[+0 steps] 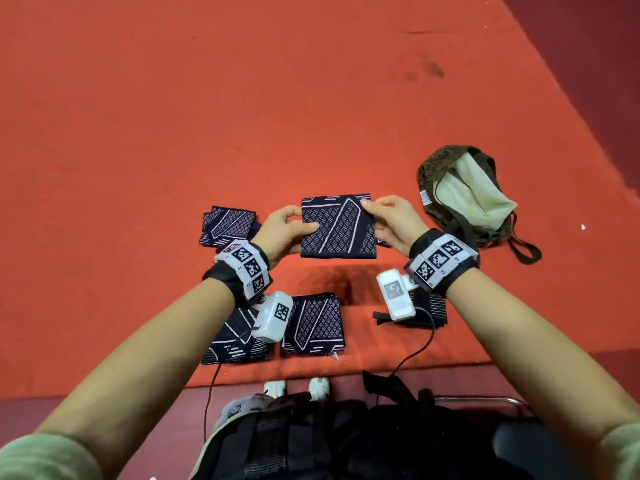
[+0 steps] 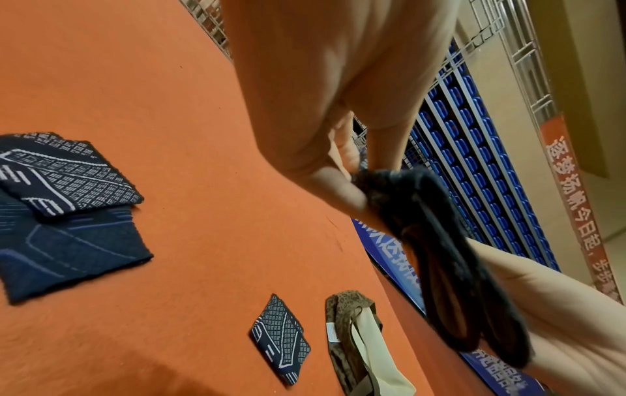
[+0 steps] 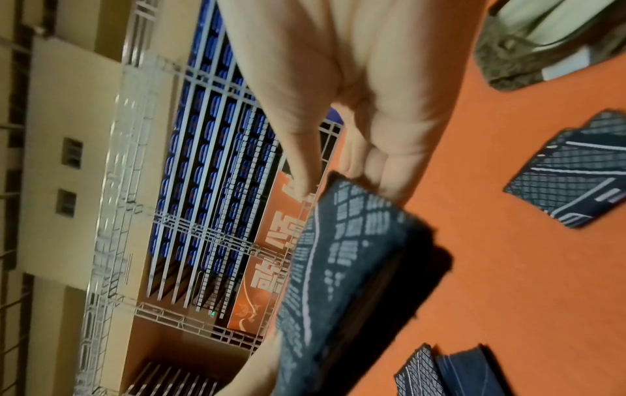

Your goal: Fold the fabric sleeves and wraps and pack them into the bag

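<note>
A folded navy sleeve [image 1: 337, 226] with a white diamond pattern hangs above the orange table, held at both side edges. My left hand [image 1: 282, 230] pinches its left edge, thumb on top. My right hand [image 1: 388, 216] pinches its upper right corner. In the left wrist view the held sleeve [image 2: 440, 257] shows edge-on; in the right wrist view the held sleeve [image 3: 338, 268] is seen from its patterned face. The brown patterned bag [image 1: 464, 195] lies open at the right, its pale lining showing. Another folded sleeve [image 1: 228, 225] lies left of my left hand.
Two more folded sleeves [image 1: 311, 323] lie near the table's front edge under my left wrist. A dark ribbed wrap [image 1: 426, 310] lies under my right wrist. A small folded sleeve [image 2: 281, 337] sits beside the bag [image 2: 352, 343]. The orange table [image 1: 207, 116] stretches far beyond.
</note>
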`<action>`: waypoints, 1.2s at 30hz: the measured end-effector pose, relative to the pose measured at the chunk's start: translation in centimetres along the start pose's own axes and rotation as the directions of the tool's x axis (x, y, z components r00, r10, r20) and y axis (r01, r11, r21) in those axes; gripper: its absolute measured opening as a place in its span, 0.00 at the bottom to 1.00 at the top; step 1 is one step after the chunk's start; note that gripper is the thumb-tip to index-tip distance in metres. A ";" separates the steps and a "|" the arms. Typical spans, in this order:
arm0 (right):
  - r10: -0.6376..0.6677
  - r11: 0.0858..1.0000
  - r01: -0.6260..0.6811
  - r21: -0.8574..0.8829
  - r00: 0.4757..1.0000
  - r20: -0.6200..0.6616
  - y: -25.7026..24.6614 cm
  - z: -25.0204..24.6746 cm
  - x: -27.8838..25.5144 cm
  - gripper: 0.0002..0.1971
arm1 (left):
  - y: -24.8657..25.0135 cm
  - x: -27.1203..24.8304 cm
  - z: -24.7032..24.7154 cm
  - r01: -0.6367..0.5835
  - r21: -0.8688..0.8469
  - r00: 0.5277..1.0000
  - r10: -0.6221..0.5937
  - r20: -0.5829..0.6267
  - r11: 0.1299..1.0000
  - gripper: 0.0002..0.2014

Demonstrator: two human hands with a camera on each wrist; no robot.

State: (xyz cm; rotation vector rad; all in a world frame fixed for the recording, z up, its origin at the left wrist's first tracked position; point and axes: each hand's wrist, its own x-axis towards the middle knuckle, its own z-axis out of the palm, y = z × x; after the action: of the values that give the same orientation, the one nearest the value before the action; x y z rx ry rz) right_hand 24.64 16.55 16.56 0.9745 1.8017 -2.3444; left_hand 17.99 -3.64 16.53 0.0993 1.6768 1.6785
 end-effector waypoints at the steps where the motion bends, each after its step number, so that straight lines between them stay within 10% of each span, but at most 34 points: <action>1: 0.024 1.000 -0.024 0.014 0.999 0.033 0.3 -0.1 -0.1 0.09 | -0.3 0.2 0.0 -0.012 0.008 1.000 0.013 -0.020 1.000 0.12; 7: 0.123 0.992 -0.117 -0.046 0.976 0.181 1.5 -0.5 -1.1 0.03 | -0.9 0.6 0.3 -0.027 -0.053 0.993 0.021 -0.113 0.998 0.13; 20: -0.093 0.940 0.067 -0.336 0.994 -0.063 3.7 -0.7 0.8 0.16 | -1.9 0.5 -0.1 -0.055 0.058 0.992 0.061 -0.113 0.997 0.16; 28: 0.011 0.949 0.036 -0.315 0.989 0.147 1.6 0.6 -1.2 0.17 | -2.4 0.6 -2.5 0.155 0.132 0.983 -0.166 0.078 0.979 0.34; 33: -0.062 0.892 0.143 -0.428 0.978 0.198 1.9 1.2 -1.0 0.21 | -3.3 1.7 -2.6 0.170 0.529 0.984 -0.172 -0.045 0.831 0.30; 36: -0.080 0.889 0.161 -0.428 0.976 0.203 1.9 1.8 -1.1 0.24 | -3.2 1.8 -1.8 0.120 0.471 0.989 -0.145 0.018 0.874 0.24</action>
State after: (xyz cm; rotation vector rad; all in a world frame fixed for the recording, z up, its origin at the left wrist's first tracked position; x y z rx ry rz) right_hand 25.42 14.00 15.65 0.5821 2.2273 -1.8627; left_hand 17.16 -4.63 12.65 0.2524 1.9714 1.1293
